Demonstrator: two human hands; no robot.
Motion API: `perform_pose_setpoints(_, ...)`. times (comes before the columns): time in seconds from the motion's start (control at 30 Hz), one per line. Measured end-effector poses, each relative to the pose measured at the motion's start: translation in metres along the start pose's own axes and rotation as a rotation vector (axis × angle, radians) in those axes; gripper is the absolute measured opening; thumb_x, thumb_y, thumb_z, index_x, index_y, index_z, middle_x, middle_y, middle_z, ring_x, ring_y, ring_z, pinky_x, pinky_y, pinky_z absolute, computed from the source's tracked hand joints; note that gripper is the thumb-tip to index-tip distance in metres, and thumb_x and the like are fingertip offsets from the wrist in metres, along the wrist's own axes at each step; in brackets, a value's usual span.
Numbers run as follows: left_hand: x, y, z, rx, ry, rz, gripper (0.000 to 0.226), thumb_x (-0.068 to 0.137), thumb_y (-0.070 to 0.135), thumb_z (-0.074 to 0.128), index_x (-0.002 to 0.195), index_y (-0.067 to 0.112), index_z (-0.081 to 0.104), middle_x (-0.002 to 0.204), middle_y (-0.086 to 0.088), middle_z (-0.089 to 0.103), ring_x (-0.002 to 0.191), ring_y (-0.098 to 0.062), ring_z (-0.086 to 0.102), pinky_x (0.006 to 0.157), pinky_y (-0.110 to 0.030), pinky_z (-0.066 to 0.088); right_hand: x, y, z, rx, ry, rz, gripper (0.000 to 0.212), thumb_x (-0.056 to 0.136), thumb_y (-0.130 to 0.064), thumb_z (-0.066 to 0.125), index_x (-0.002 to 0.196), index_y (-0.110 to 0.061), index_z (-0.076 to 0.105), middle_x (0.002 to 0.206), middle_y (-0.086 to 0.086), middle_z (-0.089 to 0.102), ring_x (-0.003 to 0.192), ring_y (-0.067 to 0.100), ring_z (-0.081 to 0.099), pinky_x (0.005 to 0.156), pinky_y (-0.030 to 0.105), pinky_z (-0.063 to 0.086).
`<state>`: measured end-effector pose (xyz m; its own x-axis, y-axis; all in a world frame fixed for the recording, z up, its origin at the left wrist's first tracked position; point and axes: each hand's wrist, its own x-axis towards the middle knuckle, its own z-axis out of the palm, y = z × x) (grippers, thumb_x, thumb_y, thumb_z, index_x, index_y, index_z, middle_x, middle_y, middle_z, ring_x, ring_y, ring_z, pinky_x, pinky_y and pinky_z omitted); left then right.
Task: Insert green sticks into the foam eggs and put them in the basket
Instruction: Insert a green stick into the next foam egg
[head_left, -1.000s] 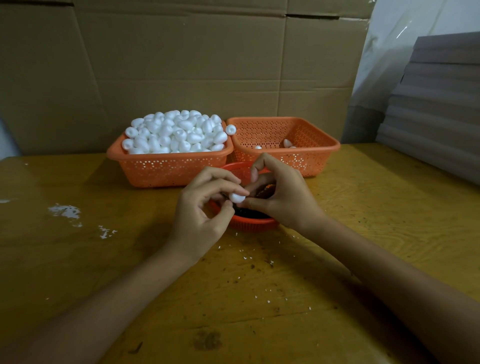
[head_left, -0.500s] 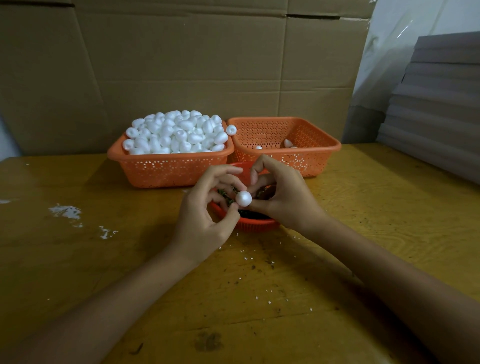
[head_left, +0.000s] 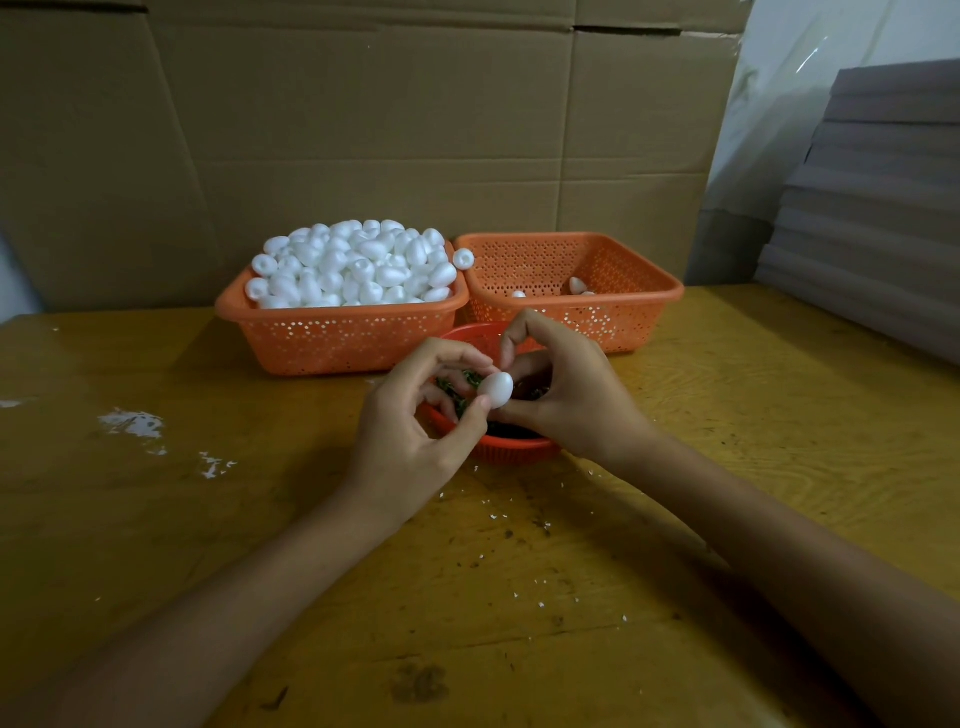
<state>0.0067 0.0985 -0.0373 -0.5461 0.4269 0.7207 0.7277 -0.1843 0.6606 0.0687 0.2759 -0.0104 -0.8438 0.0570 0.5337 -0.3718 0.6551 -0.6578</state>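
we pinch a white foam egg (head_left: 497, 389) between thumb and fingertips of our left hand (head_left: 415, 431), just above the round red basket (head_left: 514, 447) of green sticks (head_left: 457, 387). our right hand (head_left: 566, 395) curls against the egg's far side; whether it grips anything we cannot tell. behind stand an orange basket (head_left: 332, 338) heaped with eggs and another orange basket (head_left: 623, 317) holding a few.

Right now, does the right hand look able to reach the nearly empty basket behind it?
Probably yes. The right hand is over the small red bowl, and the nearly empty basket sits just behind it, open-topped, with nothing between them.
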Motion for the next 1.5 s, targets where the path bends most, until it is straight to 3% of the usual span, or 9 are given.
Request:
perform_pose_setpoints(0.13, 0.0000, -0.0006, -0.0005, -0.002, 0.002, 0.002, 0.028, 0.090, 0.006, 0.071, 0.116, 0.015, 0.067, 0.109, 0.008, 0.071, 0.099, -0.023, 0.068, 0.069, -0.031, 0.054, -0.0005, -0.0012, -0.0003, 0.009, -0.007, 0.009, 0.040, 0.078, -0.010, 0.089, 0.099, -0.012, 0.055, 0.078, -0.004, 0.078, 0.079, 0.010, 0.077, 0.074, 0.050, 0.060)
perform_pose_setpoints(0.33, 0.0010, -0.0022, -0.0022, 0.046, -0.026, 0.050, 0.045, 0.094, 0.005, 0.067, 0.133, 0.028, 0.063, 0.114, 0.006, 0.067, 0.103, -0.024, 0.066, 0.072, -0.041, 0.058, -0.0014, -0.0047, 0.0001, 0.081, -0.013, 0.034, 0.045, 0.078, -0.009, 0.090, 0.107, -0.013, 0.055, 0.079, 0.001, 0.079, 0.079, 0.018, 0.078, 0.080, 0.053, 0.061)
perform_pose_setpoints(0.63, 0.0014, -0.0024, -0.0014, 0.082, 0.029, 0.041, 0.024, 0.093, 0.003, 0.063, 0.112, 0.015, 0.068, 0.109, -0.002, 0.066, 0.099, -0.022, 0.065, 0.077, -0.038, 0.057, -0.0019, -0.0062, 0.0011, 0.102, 0.017, 0.027, 0.049, 0.078, -0.009, 0.090, 0.117, -0.015, 0.061, 0.082, -0.001, 0.080, 0.075, 0.016, 0.079, 0.079, 0.047, 0.064)
perform_pose_setpoints(0.9, 0.0023, -0.0043, -0.0039, 0.023, 0.101, -0.057, 0.020, 0.094, 0.008, 0.064, 0.112, 0.014, 0.067, 0.110, -0.001, 0.070, 0.105, -0.021, 0.067, 0.086, -0.033, 0.056, -0.0019, -0.0039, 0.0014, 0.067, 0.057, 0.013, 0.039, 0.080, -0.020, 0.090, 0.102, -0.013, 0.059, 0.082, -0.005, 0.080, 0.074, 0.013, 0.078, 0.077, 0.045, 0.063)
perform_pose_setpoints(1.13, 0.0034, -0.0068, -0.0056, 0.009, 0.100, -0.078, 0.019, 0.097, 0.010, 0.061, 0.113, 0.012, 0.070, 0.114, -0.009, 0.070, 0.109, -0.027, 0.068, 0.088, -0.058, 0.057, -0.0017, -0.0024, 0.0012, 0.014, 0.082, -0.051, 0.019, 0.082, -0.023, 0.089, 0.087, -0.013, 0.074, 0.079, -0.006, 0.077, 0.074, 0.011, 0.075, 0.073, 0.034, 0.062)
perform_pose_setpoints(1.3, 0.0037, -0.0083, -0.0069, -0.003, 0.108, -0.113, 0.021, 0.097, 0.010, 0.062, 0.116, 0.012, 0.070, 0.116, -0.008, 0.072, 0.111, -0.025, 0.069, 0.090, -0.058, 0.057, -0.0017, -0.0013, -0.0002, 0.048, 0.089, -0.031, 0.011, 0.087, -0.007, 0.083, 0.097, -0.012, 0.081, 0.089, -0.005, 0.080, 0.083, 0.014, 0.077, 0.081, 0.045, 0.062)
perform_pose_setpoints(1.5, 0.0037, -0.0092, -0.0067, -0.040, 0.126, -0.143, 0.022, 0.098, 0.012, 0.063, 0.117, 0.021, 0.068, 0.113, -0.003, 0.073, 0.106, -0.024, 0.071, 0.090, -0.054, 0.059, -0.0026, -0.0013, 0.0005, 0.118, 0.096, -0.020, 0.015, 0.091, -0.006, 0.079, 0.104, -0.010, 0.072, 0.089, -0.003, 0.080, 0.080, 0.013, 0.078, 0.079, 0.043, 0.064)
